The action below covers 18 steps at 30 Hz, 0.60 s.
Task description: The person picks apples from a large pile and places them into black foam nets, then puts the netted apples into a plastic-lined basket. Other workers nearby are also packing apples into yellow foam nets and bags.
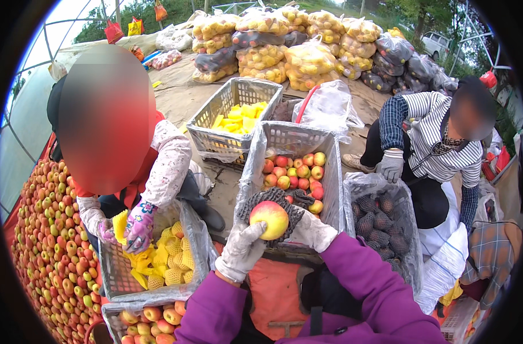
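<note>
In a white glove, my left hand (238, 249) grips a red-and-yellow apple (270, 219) from below. A black foam net sleeve (261, 198) is bunched behind and beside the apple. My right hand (313, 231), also gloved, has its fingers closed at the right end of that dark netting; its fingertips are partly hidden. Just beyond both hands stands a plastic-lined crate (334, 150) with loose apples (293, 172) inside. To the right, dark-netted apples (382, 221) fill part of another lined crate (413, 238).
At left, a co-worker's gloved hands (136, 226) hold yellow foam netting over a crate (118, 275). A large apple heap (55, 241) lies behind. Another co-worker (439, 137) crouches at right. A crate of yellow nets (238, 92) and stacked bagged fruit (313, 57) stand farther back.
</note>
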### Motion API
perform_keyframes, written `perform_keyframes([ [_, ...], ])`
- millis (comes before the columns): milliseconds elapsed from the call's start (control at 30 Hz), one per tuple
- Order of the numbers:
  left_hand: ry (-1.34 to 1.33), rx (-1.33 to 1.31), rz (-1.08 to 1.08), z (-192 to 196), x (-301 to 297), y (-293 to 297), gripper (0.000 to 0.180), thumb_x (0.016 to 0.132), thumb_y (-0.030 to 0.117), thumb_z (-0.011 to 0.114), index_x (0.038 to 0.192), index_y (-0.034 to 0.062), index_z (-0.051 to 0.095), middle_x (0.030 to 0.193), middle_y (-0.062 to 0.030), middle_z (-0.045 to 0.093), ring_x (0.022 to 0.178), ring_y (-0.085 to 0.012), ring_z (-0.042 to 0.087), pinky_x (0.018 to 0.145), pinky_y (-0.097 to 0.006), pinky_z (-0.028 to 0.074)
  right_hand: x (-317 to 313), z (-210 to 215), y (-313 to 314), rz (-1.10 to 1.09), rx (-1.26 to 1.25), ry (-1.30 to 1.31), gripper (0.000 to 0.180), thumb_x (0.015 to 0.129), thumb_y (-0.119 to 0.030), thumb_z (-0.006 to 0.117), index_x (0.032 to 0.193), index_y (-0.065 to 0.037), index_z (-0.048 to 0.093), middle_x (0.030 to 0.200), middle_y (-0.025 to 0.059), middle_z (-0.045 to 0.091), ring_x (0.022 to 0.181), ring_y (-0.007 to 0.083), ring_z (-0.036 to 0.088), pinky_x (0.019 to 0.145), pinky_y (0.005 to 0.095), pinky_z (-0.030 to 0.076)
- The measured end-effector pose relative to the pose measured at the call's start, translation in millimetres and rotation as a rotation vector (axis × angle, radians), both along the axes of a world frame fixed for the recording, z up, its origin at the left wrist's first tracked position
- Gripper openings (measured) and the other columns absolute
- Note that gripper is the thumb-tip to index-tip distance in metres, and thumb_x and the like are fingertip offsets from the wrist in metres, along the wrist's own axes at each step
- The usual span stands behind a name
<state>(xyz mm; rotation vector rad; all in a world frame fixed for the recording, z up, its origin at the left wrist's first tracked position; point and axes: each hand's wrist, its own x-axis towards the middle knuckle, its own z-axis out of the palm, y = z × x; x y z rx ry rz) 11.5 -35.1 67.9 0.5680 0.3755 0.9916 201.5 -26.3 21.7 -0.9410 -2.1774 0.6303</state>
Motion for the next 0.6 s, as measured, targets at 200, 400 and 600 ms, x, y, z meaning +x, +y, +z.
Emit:
perform_keyframes([
  [200, -0.050, -0.026, -0.107, 3, -4, -3, 0.087, 0.066, 0.024, 0.082, 0.136, -0.0053, 0.040, 0.129, -0.0183, 0.053, 0.119, -0.0318, 0.054, 0.106, -0.045, 0.040, -7, 22, -13, 0.192, 0.069, 0.081, 0.057, 0.087, -0.007, 0.063, 0.139, -0.002, 0.038, 0.139, 0.0094, 0.044, 0.129, 0.0217, 0.042, 0.108, 0.0347, 0.036],
  [400, 0.007, 0.077, -0.216, 4, -14, -1, 0.082, 0.065, 0.023, 0.081, 0.133, -0.0053, 0.044, 0.123, -0.0170, 0.057, 0.114, -0.0298, 0.058, 0.100, -0.042, 0.046, -9, 31, -19, 0.313, -0.440, 0.642, 0.050, 0.086, -0.009, 0.068, 0.131, -0.003, 0.048, 0.127, 0.0069, 0.055, 0.113, 0.0157, 0.054, 0.096, 0.0299, 0.045],
  [600, 0.499, 0.306, -0.051, 6, -8, 8, 0.071, 0.073, 0.019, 0.078, 0.132, -0.0039, 0.047, 0.119, -0.0107, 0.059, 0.108, -0.0184, 0.058, 0.095, -0.033, 0.046, -2, 20, -9, -0.268, -0.516, 0.964, 0.024, 0.078, 0.007, 0.062, 0.096, -0.007, 0.056, 0.092, 0.0014, 0.061, 0.087, 0.0116, 0.060, 0.075, 0.0276, 0.050],
])
